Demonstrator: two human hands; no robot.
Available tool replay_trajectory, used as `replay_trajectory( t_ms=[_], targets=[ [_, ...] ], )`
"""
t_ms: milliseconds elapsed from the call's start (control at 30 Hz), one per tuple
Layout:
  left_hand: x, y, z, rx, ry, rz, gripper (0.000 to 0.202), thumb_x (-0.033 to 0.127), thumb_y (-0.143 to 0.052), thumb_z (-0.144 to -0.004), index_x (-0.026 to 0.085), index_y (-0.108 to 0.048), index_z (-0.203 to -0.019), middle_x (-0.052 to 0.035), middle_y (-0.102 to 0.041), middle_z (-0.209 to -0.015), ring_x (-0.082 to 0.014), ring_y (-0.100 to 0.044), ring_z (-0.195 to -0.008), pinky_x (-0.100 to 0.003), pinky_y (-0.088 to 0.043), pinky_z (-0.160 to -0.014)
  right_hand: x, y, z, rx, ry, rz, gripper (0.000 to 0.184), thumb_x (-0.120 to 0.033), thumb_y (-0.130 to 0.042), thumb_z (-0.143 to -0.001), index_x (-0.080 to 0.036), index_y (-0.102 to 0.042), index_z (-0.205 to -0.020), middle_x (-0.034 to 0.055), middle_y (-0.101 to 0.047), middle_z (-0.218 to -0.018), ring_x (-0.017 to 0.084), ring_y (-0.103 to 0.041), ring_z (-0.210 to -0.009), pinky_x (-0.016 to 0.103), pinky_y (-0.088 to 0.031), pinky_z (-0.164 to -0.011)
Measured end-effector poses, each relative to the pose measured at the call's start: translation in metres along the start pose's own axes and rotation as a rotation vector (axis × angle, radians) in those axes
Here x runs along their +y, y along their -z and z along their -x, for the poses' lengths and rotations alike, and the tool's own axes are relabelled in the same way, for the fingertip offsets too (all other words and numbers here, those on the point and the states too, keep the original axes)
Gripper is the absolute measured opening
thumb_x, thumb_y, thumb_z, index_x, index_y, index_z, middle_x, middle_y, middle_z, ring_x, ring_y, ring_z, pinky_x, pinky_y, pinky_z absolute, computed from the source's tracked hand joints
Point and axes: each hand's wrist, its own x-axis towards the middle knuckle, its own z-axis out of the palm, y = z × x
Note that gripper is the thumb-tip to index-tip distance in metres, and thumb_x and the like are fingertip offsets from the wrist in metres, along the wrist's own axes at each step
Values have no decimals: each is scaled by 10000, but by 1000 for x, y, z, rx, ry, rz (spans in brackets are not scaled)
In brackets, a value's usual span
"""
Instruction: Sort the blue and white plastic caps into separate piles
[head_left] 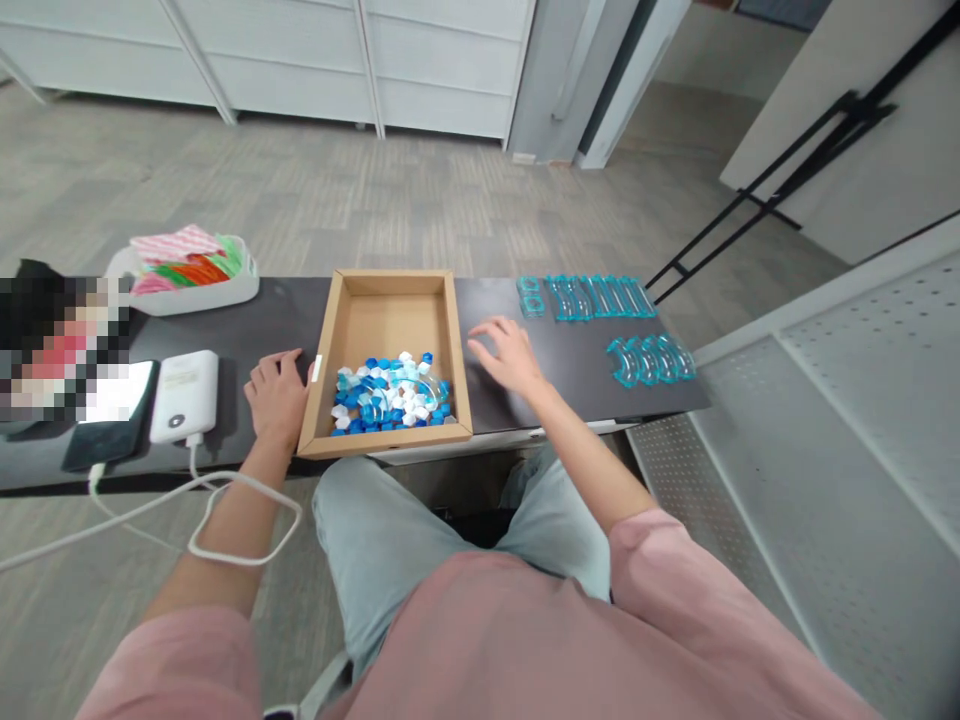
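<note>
A shallow cardboard box [352, 330] sits on the dark table [540, 390] in front of me. Its near end holds a heap of small blue and white pieces [390, 395] with a clear curved piece among them. My left hand [276, 395] rests on the table against the box's left wall, fingers loosely curled, holding nothing. My right hand [506, 355] hovers just right of the box with fingers spread, empty. Clear teal track pieces lie to the right: a row of straight ones [592, 297] at the far edge and curved ones [651, 360] nearer.
A white power bank [184, 395] with a white cable [225, 500] lies left of my left hand, next to a dark phone [112, 430]. A white tray [191, 290] of red, pink and green pieces stands at the far left. Black stand legs [750, 200] cross the floor right.
</note>
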Motion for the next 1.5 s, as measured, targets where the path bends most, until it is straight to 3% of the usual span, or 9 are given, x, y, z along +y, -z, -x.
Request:
replay_trajectory(
  t_ms=[167,367,567,733,867,1067,1233,1367,1500],
  targets=[
    [-1,-2,-3,-6,-1,-9,649,391,-316,-1141,73,-523,-1667,-272,-487,-1669,-448,-453,-1545,-550,-386,-1279,89,12,-34,115,-405,223,505,-318,-752,-988,-110,-659,-1439,299,-519,-1646,440,-531,-1454,595,-414,-1233],
    [-3,-2,-3,18,-12,-4,642,362,-332,-1133,58,-529,-1662,-272,-504,-1649,-451,-462,-1531,-561,-397,-1278,112,3,-35,84,-447,203,187,-328,-678,-1010,-200,-700,-1145,234,-659,-1415,400,-629,-1311,561,-462,-1171],
    [-5,-4,-3,25,-30,20,636,367,-342,-1142,46,-534,-1657,-277,-501,-1644,-462,-467,-1519,-573,-404,-1265,47,4,-14,165,-120,-141,152,-395,-672,-1017,-260,-699,-1083,148,-709,-1298,329,-653,-1287,459,-533,-1092],
    [-8,-7,-3,32,-38,28,617,375,-363,-1158,56,-525,-1660,-282,-500,-1646,-452,-463,-1529,-576,-402,-1258,-44,-3,10,-192,219,-280,281,-493,-739,-1004,-306,-726,-1213,83,-768,-1324,347,-672,-1296,508,-479,-1131],
    [-9,-8,-2,60,-59,43,602,365,-366,-1165,50,-533,-1650,-286,-512,-1635,-450,-469,-1523,-596,-405,-1252,-65,-6,14,-355,328,-298,386,-605,-773,-987,-390,-723,-1304,52,-770,-1408,359,-673,-1337,523,-449,-1152],
    [-8,-7,-3,54,-51,40,604,375,-373,-1168,49,-543,-1648,-284,-521,-1627,-448,-475,-1519,-602,-412,-1254,28,10,-31,-104,65,-84,377,-441,-662,-1025,-226,-712,-1331,160,-753,-1362,359,-696,-1278,539,-466,-1148],
    [-7,-6,-4,58,-48,1,609,348,-363,-1153,41,-542,-1647,-266,-530,-1618,-458,-494,-1499,-601,-437,-1246,113,23,-86,-14,-270,289,627,-341,-652,-990,-107,-568,-1566,290,-552,-1623,432,-533,-1491,572,-421,-1216],
    [-7,-6,-5,49,-45,-19,615,366,-370,-1148,50,-546,-1646,-258,-534,-1618,-456,-502,-1487,-602,-454,-1233,138,19,-113,-25,-409,458,637,-357,-673,-992,-53,-557,-1540,346,-514,-1640,485,-471,-1512,628,-342,-1225],
    [-7,-7,-6,51,-52,-10,614,362,-369,-1144,51,-551,-1641,-257,-538,-1617,-453,-502,-1486,-602,-461,-1222,137,2,-120,-64,-376,450,437,-350,-652,-1023,-109,-642,-1387,317,-601,-1530,448,-552,-1421,607,-359,-1189]
  ],
)
